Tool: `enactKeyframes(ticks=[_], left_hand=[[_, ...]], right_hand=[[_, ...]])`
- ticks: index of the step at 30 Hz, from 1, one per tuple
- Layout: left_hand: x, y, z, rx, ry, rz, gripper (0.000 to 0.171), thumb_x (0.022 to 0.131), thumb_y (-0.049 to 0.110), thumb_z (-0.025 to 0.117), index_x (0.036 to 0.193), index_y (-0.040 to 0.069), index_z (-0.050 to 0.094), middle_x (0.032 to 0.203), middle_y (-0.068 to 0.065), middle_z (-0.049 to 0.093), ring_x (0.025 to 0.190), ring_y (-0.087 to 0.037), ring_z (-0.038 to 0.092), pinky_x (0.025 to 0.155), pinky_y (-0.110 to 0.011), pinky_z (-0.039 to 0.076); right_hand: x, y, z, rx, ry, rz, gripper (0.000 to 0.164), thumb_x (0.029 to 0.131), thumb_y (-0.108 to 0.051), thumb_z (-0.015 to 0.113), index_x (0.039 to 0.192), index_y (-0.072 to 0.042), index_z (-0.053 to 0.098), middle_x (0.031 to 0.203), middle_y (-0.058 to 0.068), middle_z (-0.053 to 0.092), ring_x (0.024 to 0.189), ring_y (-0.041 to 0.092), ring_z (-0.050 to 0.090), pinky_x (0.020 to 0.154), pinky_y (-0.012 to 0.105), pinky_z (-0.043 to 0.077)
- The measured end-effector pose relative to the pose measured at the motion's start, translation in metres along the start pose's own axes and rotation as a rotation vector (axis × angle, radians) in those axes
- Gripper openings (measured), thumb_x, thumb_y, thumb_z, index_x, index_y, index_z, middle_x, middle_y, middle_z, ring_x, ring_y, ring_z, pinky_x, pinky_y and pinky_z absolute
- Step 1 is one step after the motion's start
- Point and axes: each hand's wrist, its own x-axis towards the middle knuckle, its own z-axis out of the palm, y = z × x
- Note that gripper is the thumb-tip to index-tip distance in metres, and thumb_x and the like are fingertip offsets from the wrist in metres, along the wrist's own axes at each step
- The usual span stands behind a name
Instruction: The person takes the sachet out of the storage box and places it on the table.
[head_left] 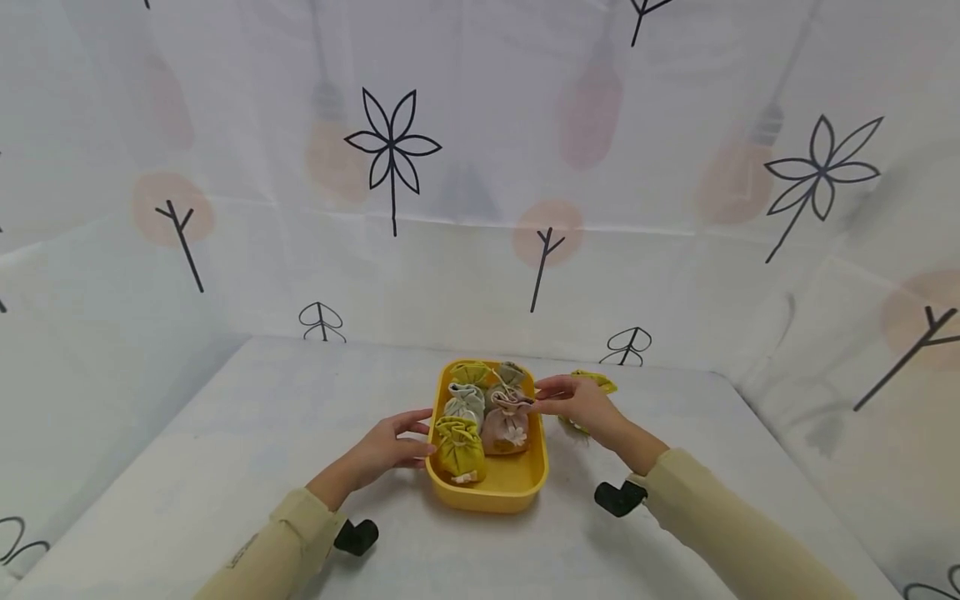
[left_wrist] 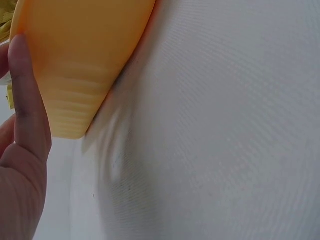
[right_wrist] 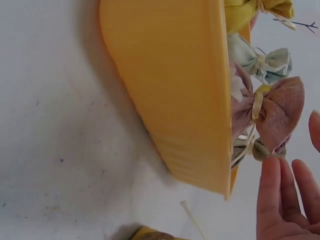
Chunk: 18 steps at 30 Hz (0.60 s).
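Observation:
A yellow plastic tub (head_left: 483, 502) holds several small drawstring pouches. At its left side are a yellow pouch (head_left: 459, 457), a pale mint one (head_left: 465, 403) and another yellow one (head_left: 471, 372). A dusty pink pouch (head_left: 504, 430) with a white flower stands at the right, in front of a grey-green pouch (head_left: 510, 374). My left hand (head_left: 386, 450) touches the tub's left wall with extended fingers. Beside the pink pouch's gathered top, my right hand (head_left: 581, 402) has its fingers extended; in the right wrist view its fingertips are close under that top, thumb apart.
Partly hidden behind my right hand, a yellow pouch (head_left: 595, 381) lies on the white table (head_left: 225, 467) right of the tub. A white printed curtain (head_left: 465, 275) hangs behind the table. Black wrist mounts (head_left: 356, 537) stick out from both sleeves.

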Motion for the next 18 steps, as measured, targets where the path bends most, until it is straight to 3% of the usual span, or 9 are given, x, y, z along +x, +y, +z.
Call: enactKeyframes(ticks=[4, 9, 18], left_hand=[[0.001, -0.001, -0.001, 0.005, -0.002, 0.002, 0.074, 0.078, 0.024, 0.076, 0.141, 0.011, 0.040, 0.119, -0.013, 0.050, 0.088, -0.021, 0.062, 0.077, -0.033, 0.054], [0.001, -0.001, -0.001, 0.012, -0.007, 0.000, 0.075, 0.077, 0.025, 0.076, 0.141, 0.011, 0.039, 0.120, -0.013, 0.050, 0.089, -0.021, 0.062, 0.077, -0.032, 0.054], [0.001, -0.002, -0.002, 0.006, -0.006, 0.006, 0.075, 0.077, 0.025, 0.077, 0.141, 0.011, 0.040, 0.119, -0.013, 0.050, 0.088, -0.021, 0.062, 0.077, -0.033, 0.054]], right_hand=[[0.005, -0.003, 0.006, -0.034, -0.056, -0.002, 0.048, 0.078, -0.024, 0.076, 0.117, -0.001, 0.061, 0.107, 0.006, 0.063, 0.098, 0.022, 0.057, 0.089, 0.042, 0.047], [0.011, -0.008, 0.012, -0.065, -0.059, 0.011, 0.042, 0.075, -0.024, 0.078, 0.112, -0.008, 0.066, 0.104, 0.003, 0.064, 0.098, 0.020, 0.058, 0.090, 0.041, 0.048], [0.017, -0.010, 0.022, -0.035, -0.080, -0.004, 0.022, 0.083, -0.017, 0.071, 0.102, -0.006, 0.068, 0.096, 0.003, 0.064, 0.092, 0.020, 0.055, 0.091, 0.042, 0.046]])
